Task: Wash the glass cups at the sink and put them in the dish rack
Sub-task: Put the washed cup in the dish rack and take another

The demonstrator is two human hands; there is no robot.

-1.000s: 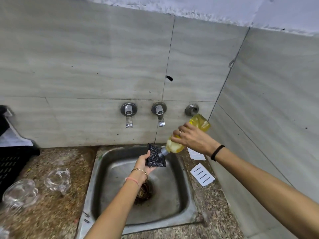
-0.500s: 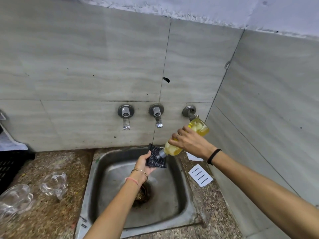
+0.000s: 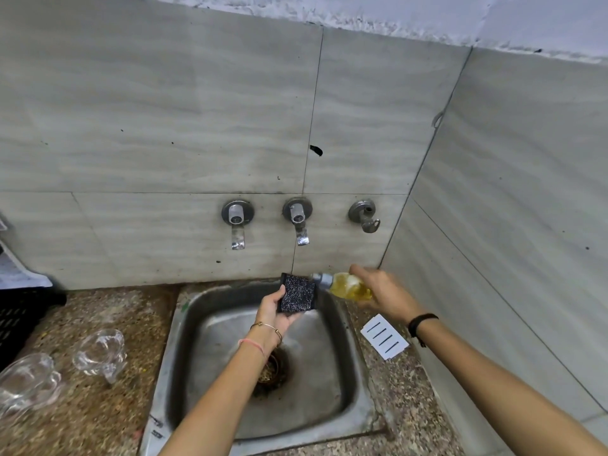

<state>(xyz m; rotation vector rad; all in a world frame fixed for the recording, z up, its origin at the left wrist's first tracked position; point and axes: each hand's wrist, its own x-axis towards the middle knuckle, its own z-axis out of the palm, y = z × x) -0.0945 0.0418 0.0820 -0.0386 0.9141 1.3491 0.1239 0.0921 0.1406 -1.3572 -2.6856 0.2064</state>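
From the head view, the left hand (image 3: 275, 313) is raised over the steel sink (image 3: 343, 373), palm up. Its fingers and thumb are curled round the lower edge of a dark speckled scrub pad (image 3: 297, 292), which stands nearly upright. Just to the right of it, the right hand (image 3: 383, 291) is wrapped round a clear bottle of yellow dish soap (image 3: 350, 286). The bottle lies almost level, with its grey nozzle (image 3: 320, 278) at the pad's top right corner; whether the two touch I cannot tell.

Two glass cups are well off to the left of the left hand, on the speckled stone table (image 3: 98, 419). One cup (image 3: 100, 352) is nearer the sink and the other (image 3: 28, 383) is at the picture's edge. Beyond them, farther left, is the black slotted dish rack (image 3: 18, 319). A white slotted soap tray (image 3: 384, 336) lies on the table just below the right wrist. Two taps (image 3: 237, 222) (image 3: 297, 218) stick out of the tiled wall above the hands, and the drain (image 3: 273, 371) sits under the left forearm.
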